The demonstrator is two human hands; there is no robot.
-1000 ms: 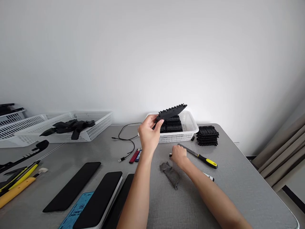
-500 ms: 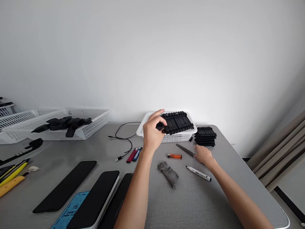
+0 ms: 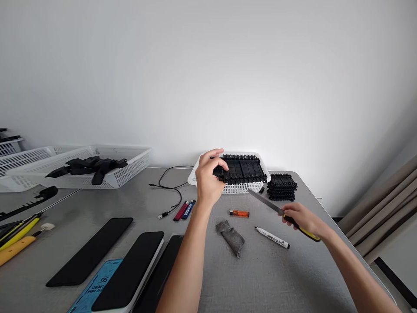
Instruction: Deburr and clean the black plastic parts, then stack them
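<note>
Above the table [image 3: 260, 269], the right hand [image 3: 301, 218] now grips the lifted file [image 3: 265, 202].

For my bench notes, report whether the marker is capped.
Uncapped: the marker's dark tip shows bare at its far end, with no cap over it.

The picture is bright, with soft, whitish light. The wall [image 3: 247, 100] glows most above the middle white basket [image 3: 241, 188] and turns grey toward the corners. The table [image 3: 234, 282] has a dull shine, and a soft, dark shadow lies near the right arm. The curtain [image 3: 387, 213] side is dimmer. The toothed black panel [image 3: 243, 169] is so dark that its small bits are hard to see. The file [image 3: 265, 201] looks fairly clear. Things near the left edge look stretched and a little fuzzy. The tiny words on the marker [image 3: 272, 237] are hard to read.
</note>
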